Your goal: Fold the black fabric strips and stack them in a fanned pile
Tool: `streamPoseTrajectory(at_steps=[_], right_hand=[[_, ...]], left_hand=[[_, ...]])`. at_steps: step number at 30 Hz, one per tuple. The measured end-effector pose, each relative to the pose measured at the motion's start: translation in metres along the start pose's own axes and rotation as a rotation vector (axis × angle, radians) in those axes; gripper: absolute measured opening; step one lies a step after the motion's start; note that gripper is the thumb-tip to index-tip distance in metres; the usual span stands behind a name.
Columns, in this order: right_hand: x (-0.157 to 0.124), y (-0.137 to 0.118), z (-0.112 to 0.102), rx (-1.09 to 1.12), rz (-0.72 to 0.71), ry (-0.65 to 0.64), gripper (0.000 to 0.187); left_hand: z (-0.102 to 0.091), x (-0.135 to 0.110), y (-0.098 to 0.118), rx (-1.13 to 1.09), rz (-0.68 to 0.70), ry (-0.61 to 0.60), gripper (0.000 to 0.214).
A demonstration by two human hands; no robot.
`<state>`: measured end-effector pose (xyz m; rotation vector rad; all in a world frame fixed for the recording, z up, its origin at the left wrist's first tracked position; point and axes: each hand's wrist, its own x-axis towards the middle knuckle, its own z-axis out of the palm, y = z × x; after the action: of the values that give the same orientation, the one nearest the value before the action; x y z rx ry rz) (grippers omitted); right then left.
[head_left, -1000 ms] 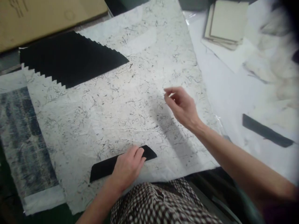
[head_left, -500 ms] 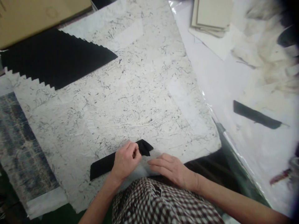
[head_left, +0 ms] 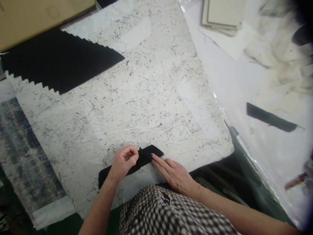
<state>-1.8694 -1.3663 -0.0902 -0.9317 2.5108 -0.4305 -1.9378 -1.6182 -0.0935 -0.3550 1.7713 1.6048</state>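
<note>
A narrow black fabric strip (head_left: 146, 154) lies slantwise near the front edge of the pale, thread-marked work surface (head_left: 137, 107). My left hand (head_left: 124, 161) is closed in a pinch on the strip, thumb against forefinger, and a small corner of cloth sticks up beside the fingertips. The wrist covers part of the strip's left half. Stretched out flat, the fingers of my right hand (head_left: 172, 171) touch the strip's lower edge close to its right end.
A large black zigzag-edged cloth (head_left: 61, 62) lies at the upper left, beside a cardboard box (head_left: 44, 19). On the white table to the right are another dark strip (head_left: 271, 117), stacked beige boards (head_left: 223, 14) and crumpled pale cloth (head_left: 281, 58). A worn blue panel (head_left: 29, 153) is at left.
My left hand has shifted slightly left and now pinches the strip's cloth. My right fingers have moved onto the strip's edge. The pale sheer patch between my hands no longer shows.
</note>
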Motion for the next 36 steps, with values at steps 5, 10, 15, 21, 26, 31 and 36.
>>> streamPoseTrajectory(at_steps=[5, 10, 15, 21, 26, 31, 36], right_hand=[[0.002, -0.003, 0.000, -0.087, -0.019, 0.018, 0.061], [0.003, -0.003, 0.000, -0.131, -0.052, 0.025, 0.061], [0.005, -0.003, 0.000, -0.122, -0.066, 0.056, 0.061], [0.013, 0.005, -0.019, 0.130, -0.090, 0.159, 0.050], [0.078, 0.016, -0.076, 0.791, 0.134, 0.132, 0.049], [0.177, 0.025, -0.106, 1.479, 0.117, 0.124, 0.075], [0.227, 0.044, -0.118, 1.468, 0.268, 0.130, 0.027]], left_hand=[[-0.037, -0.015, -0.010, -0.347, 0.010, 0.213, 0.011], [-0.075, -0.038, -0.011, -0.685, 0.130, 0.381, 0.024], [-0.126, -0.063, -0.004, -0.865, 0.342, 0.600, 0.027], [-0.173, -0.076, 0.050, -0.764, 0.627, 0.636, 0.023], [-0.155, -0.042, 0.098, -0.141, 0.398, 0.514, 0.029], [-0.115, 0.023, 0.125, 0.144, 0.291, 0.148, 0.034], [-0.113, 0.060, 0.130, 0.157, 0.231, 0.040, 0.040]])
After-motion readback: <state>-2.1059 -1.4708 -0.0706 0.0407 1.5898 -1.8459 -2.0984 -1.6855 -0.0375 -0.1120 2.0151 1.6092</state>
